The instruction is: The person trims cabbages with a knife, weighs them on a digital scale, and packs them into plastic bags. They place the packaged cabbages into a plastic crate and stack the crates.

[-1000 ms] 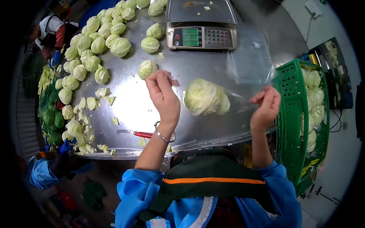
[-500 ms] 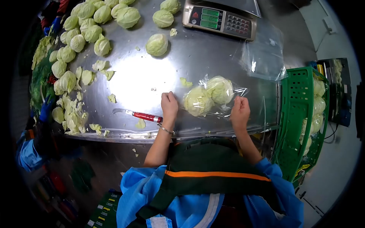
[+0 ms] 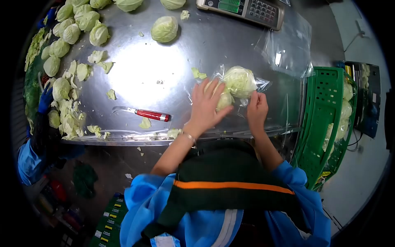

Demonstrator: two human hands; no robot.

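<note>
Two cabbages (image 3: 240, 82) lie side by side in a clear plastic bag (image 3: 262, 85) on the metal table. My left hand (image 3: 206, 103) rests with spread fingers over the left cabbage and covers most of it. At the bag's right end, my right hand (image 3: 257, 108) is closed with fingertips pinched on the plastic. Left of my left hand lies a knife (image 3: 152, 115) with a red handle and a curved blade, beside a scrap of leaf.
Many cabbages (image 3: 88, 20) and loose leaves (image 3: 72, 123) cover the table's left side, where a co-worker's blue-gloved hand (image 3: 45, 99) reaches in. A scale (image 3: 247, 12) and flat plastic bags (image 3: 288, 49) lie at the back right. A green crate (image 3: 314, 123) holds bagged cabbages.
My left hand has opened and moved right onto the left cabbage. My right hand stays pinched by the bag's right end. The co-worker's gloved hand has moved up toward the cabbages.
</note>
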